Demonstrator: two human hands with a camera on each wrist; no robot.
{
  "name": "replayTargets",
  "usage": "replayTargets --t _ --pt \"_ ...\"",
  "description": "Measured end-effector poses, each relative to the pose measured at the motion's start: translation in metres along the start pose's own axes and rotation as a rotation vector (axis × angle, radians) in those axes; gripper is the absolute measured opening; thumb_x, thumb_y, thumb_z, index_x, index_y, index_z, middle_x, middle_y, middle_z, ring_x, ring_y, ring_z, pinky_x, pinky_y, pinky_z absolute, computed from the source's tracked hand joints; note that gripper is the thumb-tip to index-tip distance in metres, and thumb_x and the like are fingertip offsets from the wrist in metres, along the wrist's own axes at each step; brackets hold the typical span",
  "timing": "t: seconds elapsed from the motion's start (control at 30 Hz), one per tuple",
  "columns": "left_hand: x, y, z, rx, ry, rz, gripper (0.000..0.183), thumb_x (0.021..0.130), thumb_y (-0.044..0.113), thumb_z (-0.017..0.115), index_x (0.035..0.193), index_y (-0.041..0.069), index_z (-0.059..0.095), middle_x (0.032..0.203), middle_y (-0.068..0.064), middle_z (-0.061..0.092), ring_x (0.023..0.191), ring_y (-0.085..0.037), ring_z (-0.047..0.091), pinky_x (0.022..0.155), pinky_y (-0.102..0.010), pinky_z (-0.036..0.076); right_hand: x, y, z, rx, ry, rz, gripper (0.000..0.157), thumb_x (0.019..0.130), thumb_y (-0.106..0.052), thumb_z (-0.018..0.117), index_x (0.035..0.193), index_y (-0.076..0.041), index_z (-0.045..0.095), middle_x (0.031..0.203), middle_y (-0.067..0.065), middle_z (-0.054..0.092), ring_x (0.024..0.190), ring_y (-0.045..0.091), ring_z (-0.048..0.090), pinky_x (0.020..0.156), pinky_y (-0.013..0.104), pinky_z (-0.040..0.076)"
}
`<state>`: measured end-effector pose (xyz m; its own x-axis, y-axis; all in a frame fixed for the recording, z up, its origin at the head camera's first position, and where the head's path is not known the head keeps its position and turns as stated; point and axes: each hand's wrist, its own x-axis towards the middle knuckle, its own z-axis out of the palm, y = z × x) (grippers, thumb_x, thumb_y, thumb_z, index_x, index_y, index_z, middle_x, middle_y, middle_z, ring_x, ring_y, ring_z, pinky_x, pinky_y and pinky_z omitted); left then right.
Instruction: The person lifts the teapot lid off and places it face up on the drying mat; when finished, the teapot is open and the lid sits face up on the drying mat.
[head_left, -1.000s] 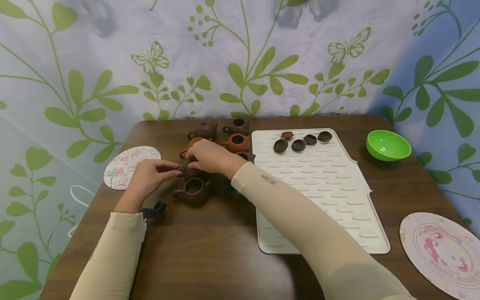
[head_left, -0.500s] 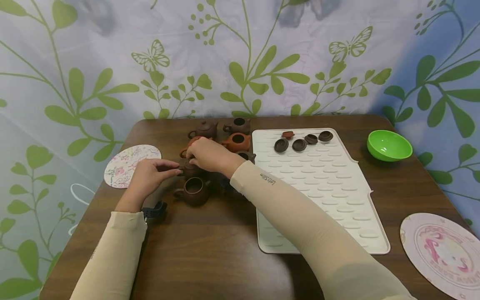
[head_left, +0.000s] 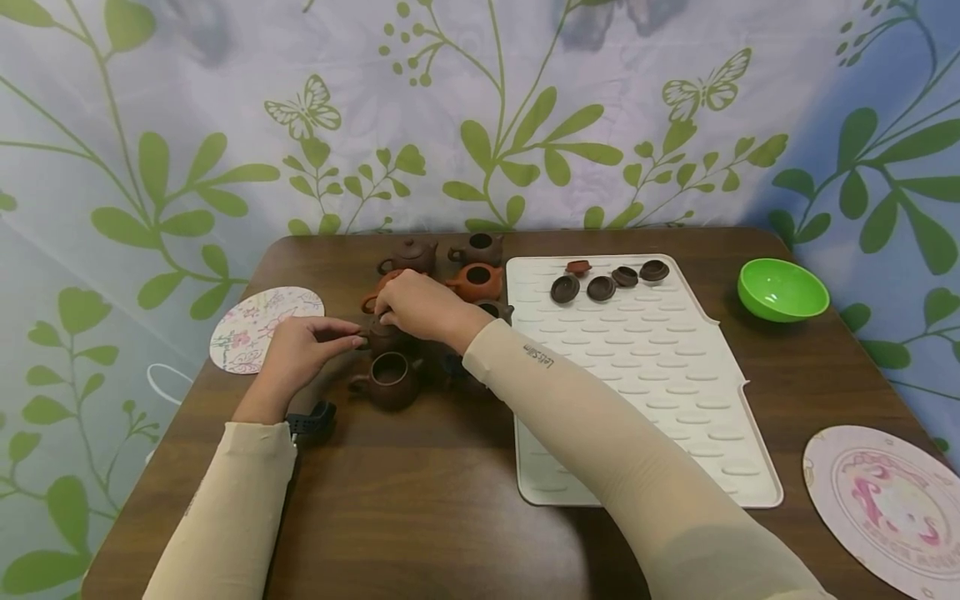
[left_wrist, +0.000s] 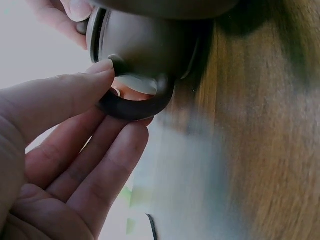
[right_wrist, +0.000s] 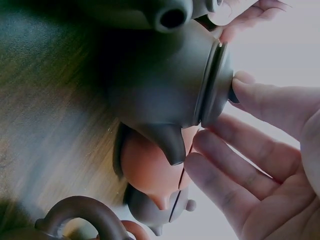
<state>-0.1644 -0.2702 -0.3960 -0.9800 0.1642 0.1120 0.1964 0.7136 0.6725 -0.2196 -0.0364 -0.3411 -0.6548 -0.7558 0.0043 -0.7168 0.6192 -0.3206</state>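
Observation:
A dark brown teapot (head_left: 384, 338) stands between my hands, partly hidden by the right one. My left hand (head_left: 294, 357) pinches its handle (left_wrist: 139, 108) between thumb and fingers. At the top, my right hand (head_left: 429, 308) holds the knob of the lid (right_wrist: 219, 90), its other fingers near the rim. The lid sits on the pot, with a thin dark line between them. Just in front is a lidless brown teapot (head_left: 391, 381). Behind the right hand, an orange teapot (head_left: 382, 283) is partly covered.
Farther back are a lidded brown teapot (head_left: 411, 256), an open brown one (head_left: 482, 248) and an open orange one (head_left: 477, 283). Several loose lids (head_left: 601, 289) lie on the white mat (head_left: 637, 417). A green bowl (head_left: 782, 290) and round pads (head_left: 885, 500) flank them.

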Motion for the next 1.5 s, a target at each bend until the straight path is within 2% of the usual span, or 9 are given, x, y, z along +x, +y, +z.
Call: replayTargets --t 0.27,0.47,0.93,1.13,1.5 --pt "0.0 -0.001 0.001 -0.008 0.01 0.012 0.024 0.094 0.029 0.084 0.111 0.012 0.085 0.103 -0.003 0.079 0.092 -0.022 0.072 0.079 -0.041 0.056 -0.004 0.003 -0.003 0.065 0.043 0.016 0.026 0.105 -0.021 0.068 0.128 -0.013 0.077 0.121 0.0 0.074 0.106 0.012 0.069 0.091 0.024 0.053" --pt "0.0 -0.002 0.002 -0.01 0.01 0.007 0.024 0.094 0.029 0.084 0.111 0.012 0.085 0.102 -0.003 0.079 0.091 -0.022 0.071 0.078 -0.042 0.056 -0.006 0.003 -0.005 0.071 0.05 0.023 0.026 0.106 -0.021 0.067 0.129 -0.013 0.076 0.122 0.001 0.074 0.105 0.012 0.069 0.091 0.025 0.054" --pt "-0.001 -0.004 0.003 -0.011 0.017 0.019 0.024 0.094 0.03 0.084 0.111 0.013 0.085 0.102 -0.003 0.079 0.09 -0.021 0.071 0.075 -0.036 0.056 -0.007 0.0 -0.003 0.086 0.064 0.029 0.025 0.107 -0.018 0.067 0.128 -0.01 0.076 0.122 0.003 0.073 0.106 0.015 0.069 0.091 0.026 0.054" --pt "-0.001 -0.004 0.002 -0.011 0.014 0.013 0.024 0.094 0.03 0.084 0.11 0.013 0.085 0.101 -0.003 0.079 0.09 -0.021 0.071 0.076 -0.038 0.056 -0.008 0.0 -0.004 0.087 0.059 0.037 0.023 0.108 -0.018 0.065 0.127 -0.01 0.075 0.119 0.004 0.073 0.1 0.014 0.069 0.087 0.027 0.054" --pt "-0.002 -0.002 0.001 -0.013 0.017 0.014 0.024 0.094 0.03 0.084 0.11 0.012 0.085 0.102 -0.004 0.079 0.09 -0.023 0.071 0.078 -0.04 0.056 -0.013 -0.004 -0.008 0.165 0.091 0.032 0.017 0.109 -0.017 0.064 0.12 -0.008 0.071 0.113 0.003 0.07 0.091 0.012 0.066 0.081 0.027 0.053"
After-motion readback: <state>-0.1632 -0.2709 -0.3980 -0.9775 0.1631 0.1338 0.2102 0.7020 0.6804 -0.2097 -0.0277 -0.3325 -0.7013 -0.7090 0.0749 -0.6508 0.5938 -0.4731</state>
